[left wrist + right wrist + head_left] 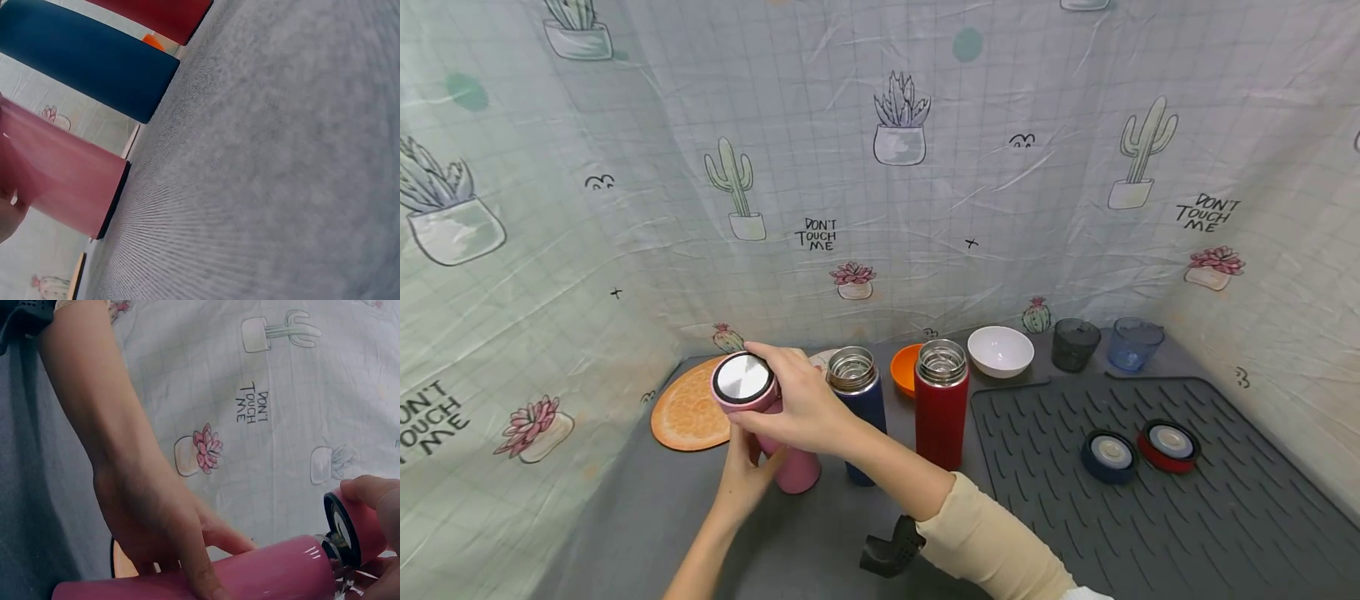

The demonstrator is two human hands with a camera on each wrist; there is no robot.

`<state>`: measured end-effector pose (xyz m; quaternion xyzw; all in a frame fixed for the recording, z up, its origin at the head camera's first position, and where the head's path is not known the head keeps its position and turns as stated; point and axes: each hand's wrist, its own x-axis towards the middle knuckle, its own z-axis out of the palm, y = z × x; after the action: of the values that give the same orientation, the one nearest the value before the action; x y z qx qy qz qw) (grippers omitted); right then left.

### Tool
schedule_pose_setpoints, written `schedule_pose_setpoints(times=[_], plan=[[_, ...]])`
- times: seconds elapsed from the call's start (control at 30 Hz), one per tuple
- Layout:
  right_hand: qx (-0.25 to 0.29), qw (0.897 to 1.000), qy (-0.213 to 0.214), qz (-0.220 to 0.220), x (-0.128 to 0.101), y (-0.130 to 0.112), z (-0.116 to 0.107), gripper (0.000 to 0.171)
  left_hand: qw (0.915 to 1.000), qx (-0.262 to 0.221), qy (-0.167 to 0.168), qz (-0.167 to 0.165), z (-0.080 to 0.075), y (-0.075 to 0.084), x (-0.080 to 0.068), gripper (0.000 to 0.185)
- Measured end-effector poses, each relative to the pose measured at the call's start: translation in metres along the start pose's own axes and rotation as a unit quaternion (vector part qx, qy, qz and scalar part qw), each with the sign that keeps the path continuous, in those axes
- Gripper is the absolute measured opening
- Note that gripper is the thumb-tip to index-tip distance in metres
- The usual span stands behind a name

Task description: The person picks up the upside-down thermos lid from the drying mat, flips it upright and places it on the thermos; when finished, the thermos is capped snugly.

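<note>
My left hand is wrapped round the body of a pink thermos bottle, which stands upright on the table. Between thumb and fingers, my right hand grips the pink lid by its sides, its shiny metal top facing up. In the right wrist view that lid sits tilted at the bottle's steel neck, part of its pale underside showing. A dark blue thermos bottle and a red thermos bottle stand lidless to the right, steel mouths showing.
A dark blue lid and a red lid lie on the ribbed drying mat. Behind are an orange-slice placemat, an orange bowl, a white bowl, a grey cup and a blue cup.
</note>
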<state>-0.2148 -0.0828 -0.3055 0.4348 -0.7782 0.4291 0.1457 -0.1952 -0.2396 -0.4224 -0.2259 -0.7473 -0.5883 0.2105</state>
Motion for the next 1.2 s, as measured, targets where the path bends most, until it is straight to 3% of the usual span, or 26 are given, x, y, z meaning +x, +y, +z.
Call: schedule_pose_setpoints(times=[0.3,0.53,0.73,0.9,1.07,1.2], plan=[[0.037,0.998,0.041,0.044,0.0,0.005,0.012,0.067,0.9997,-0.003,0.012,-0.021,0.004,0.014,-0.003,0.089],[0.045,0.995,0.054,0.067,0.002,0.006,0.018,0.066,0.9995,-0.004,0.025,-0.021,0.001,-0.003,-0.006,0.09],[0.069,0.994,0.049,0.064,0.004,0.012,0.025,0.067,0.9991,0.002,0.032,-0.027,0.0,0.0,-0.006,0.09],[0.083,0.991,0.075,0.066,0.005,0.015,0.029,0.069,0.9989,0.002,0.034,-0.031,0.0,0.001,-0.003,0.091],[0.081,0.988,0.094,0.096,0.007,0.016,0.03,0.073,0.9993,-0.001,0.031,-0.023,0.002,-0.002,-0.001,0.09],[0.124,0.98,0.096,0.119,0.002,0.017,0.03,0.069,0.9994,0.002,0.024,-0.025,0.006,-0.002,-0.003,0.091]])
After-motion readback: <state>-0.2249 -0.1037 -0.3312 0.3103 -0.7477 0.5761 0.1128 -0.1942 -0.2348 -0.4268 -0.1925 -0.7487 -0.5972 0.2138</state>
